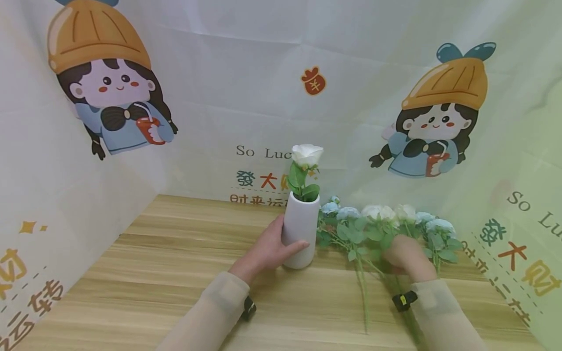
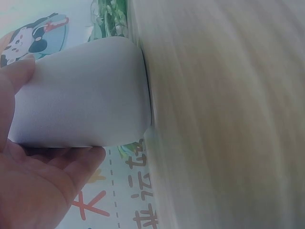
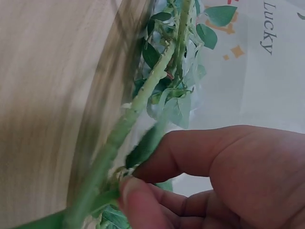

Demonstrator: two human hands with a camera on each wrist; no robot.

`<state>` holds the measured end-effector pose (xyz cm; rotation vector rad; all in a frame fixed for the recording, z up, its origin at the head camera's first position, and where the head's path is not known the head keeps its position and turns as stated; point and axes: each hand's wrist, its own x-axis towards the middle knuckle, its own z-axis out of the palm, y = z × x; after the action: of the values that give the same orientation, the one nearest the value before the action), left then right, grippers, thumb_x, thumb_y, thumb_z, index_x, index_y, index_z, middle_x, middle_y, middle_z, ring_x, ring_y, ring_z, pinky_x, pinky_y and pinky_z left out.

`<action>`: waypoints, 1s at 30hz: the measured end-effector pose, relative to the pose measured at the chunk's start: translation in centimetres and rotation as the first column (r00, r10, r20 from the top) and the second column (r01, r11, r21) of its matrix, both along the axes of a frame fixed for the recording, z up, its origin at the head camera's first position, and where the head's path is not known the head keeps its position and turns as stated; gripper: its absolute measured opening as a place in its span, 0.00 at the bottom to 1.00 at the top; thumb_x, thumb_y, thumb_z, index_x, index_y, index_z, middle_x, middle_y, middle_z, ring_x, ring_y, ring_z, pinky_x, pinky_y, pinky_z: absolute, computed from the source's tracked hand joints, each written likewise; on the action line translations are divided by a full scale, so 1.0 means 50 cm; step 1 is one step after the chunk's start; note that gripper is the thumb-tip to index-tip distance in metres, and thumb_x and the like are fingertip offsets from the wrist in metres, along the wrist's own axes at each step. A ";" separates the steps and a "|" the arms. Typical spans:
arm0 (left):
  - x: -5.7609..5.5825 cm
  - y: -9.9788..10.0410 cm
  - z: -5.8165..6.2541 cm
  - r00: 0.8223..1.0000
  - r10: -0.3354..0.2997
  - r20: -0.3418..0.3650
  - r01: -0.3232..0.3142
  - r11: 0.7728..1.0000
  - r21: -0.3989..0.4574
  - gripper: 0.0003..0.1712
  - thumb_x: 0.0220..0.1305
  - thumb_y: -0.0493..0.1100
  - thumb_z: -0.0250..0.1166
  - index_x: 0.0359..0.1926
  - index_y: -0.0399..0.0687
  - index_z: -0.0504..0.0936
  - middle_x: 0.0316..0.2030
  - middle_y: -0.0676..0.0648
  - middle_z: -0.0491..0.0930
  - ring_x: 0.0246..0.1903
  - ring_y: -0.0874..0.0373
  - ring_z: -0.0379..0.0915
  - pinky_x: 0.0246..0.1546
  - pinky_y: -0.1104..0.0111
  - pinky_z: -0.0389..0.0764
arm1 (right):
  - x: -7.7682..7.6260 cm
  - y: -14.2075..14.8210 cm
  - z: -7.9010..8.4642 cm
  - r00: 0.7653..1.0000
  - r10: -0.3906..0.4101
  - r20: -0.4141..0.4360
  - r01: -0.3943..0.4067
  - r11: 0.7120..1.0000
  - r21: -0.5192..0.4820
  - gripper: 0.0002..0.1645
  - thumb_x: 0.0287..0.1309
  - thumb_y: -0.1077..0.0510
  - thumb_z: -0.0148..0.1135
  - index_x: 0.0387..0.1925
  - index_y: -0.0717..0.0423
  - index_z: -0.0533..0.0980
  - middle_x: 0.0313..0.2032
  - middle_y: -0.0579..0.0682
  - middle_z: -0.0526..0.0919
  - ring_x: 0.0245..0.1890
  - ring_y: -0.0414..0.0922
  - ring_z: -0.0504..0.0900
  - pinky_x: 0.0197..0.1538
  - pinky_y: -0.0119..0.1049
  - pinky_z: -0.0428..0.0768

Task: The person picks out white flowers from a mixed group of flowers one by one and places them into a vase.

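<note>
A white vase (image 1: 303, 222) stands upright on the table with one white rose (image 1: 307, 155) and its green leaves rising from the mouth. My left hand (image 1: 273, 246) grips the vase around its body, thumb across the near side; the left wrist view shows the smooth vase wall (image 2: 83, 90) between thumb and fingers. Among the flowers lying to the right is my right hand (image 1: 408, 258). Its thumb and forefinger pinch a green flower stem (image 3: 104, 199) in the right wrist view, beside a thicker stem (image 3: 128, 124). Which bloom belongs to the pinched stem is hidden.
Pale blue flowers (image 1: 349, 213) and white flowers (image 1: 373, 212) lie in a row toward the table's back, stems pointing forward. The wooden table (image 1: 145, 273) meets a printed cloth backdrop (image 1: 246, 87) behind and at both sides.
</note>
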<state>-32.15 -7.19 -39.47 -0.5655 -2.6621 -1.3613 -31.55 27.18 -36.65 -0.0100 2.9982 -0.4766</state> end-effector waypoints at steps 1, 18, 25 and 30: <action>0.000 0.000 0.000 1.000 0.000 0.001 0.000 1.000 -0.001 0.50 0.58 0.62 0.71 0.70 0.44 0.58 0.59 0.43 0.69 0.55 0.52 0.68 0.58 0.51 0.72 | -0.001 0.001 0.002 1.000 -0.007 -0.004 0.007 1.000 0.002 0.14 0.58 0.62 0.56 0.18 0.56 0.70 0.19 0.53 0.77 0.14 0.43 0.76 0.26 0.41 0.81; 0.003 -0.001 0.001 1.000 0.012 0.025 -0.012 1.000 0.006 0.51 0.58 0.63 0.71 0.71 0.45 0.58 0.60 0.44 0.69 0.55 0.52 0.68 0.58 0.51 0.73 | 0.008 -0.004 0.060 0.936 -0.086 -0.340 0.063 0.995 -0.077 0.22 0.60 0.56 0.56 0.13 0.52 0.63 0.12 0.47 0.66 0.13 0.45 0.66 0.14 0.36 0.67; 0.002 -0.001 0.000 1.000 -0.001 0.016 0.000 1.000 0.010 0.50 0.58 0.63 0.71 0.71 0.45 0.58 0.59 0.44 0.69 0.55 0.53 0.68 0.58 0.51 0.73 | 0.013 -0.013 0.076 0.887 -0.104 -0.450 0.046 0.989 -0.137 0.19 0.58 0.61 0.51 0.14 0.52 0.59 0.11 0.43 0.55 0.11 0.41 0.56 0.12 0.33 0.58; 0.002 -0.001 0.001 1.000 0.001 0.022 -0.001 1.000 0.009 0.50 0.58 0.63 0.71 0.71 0.46 0.58 0.59 0.44 0.69 0.55 0.53 0.68 0.58 0.51 0.72 | 0.020 -0.014 0.082 0.849 -0.107 -0.517 0.025 0.986 -0.162 0.13 0.61 0.59 0.51 0.33 0.69 0.72 0.26 0.62 0.78 0.23 0.52 0.76 0.21 0.44 0.76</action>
<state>-32.07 -7.24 -39.42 -0.5515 -2.6722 -1.3865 -30.56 26.48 -32.53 -0.0581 3.4951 -0.8297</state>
